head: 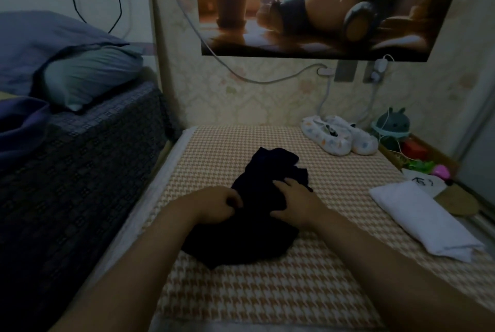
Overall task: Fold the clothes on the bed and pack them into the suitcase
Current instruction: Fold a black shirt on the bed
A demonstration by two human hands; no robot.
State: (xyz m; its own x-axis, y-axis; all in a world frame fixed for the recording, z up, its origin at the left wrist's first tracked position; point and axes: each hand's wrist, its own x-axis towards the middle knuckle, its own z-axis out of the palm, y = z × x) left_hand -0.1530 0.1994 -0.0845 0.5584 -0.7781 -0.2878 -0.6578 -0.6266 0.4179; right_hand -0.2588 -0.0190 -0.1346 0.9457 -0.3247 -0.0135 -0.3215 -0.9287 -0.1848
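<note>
A left hand (217, 204) pinches a crumpled dark garment (257, 227) on the bed (267, 294), its shape lost in dim light. The right hand (297, 203) presses it, fingers (284, 183) straight.

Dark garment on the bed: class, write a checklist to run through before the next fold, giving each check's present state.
1. Left hand grips the dark garment: ok.
2. Right hand rests on it: ok.
3. Garment spread flat: not ok, bunched.
4. Bare mat around it: ok.
5. White folded cloth apart from it: ok.
6. Suitcase open nearby: cannot tell, not in view.
</note>
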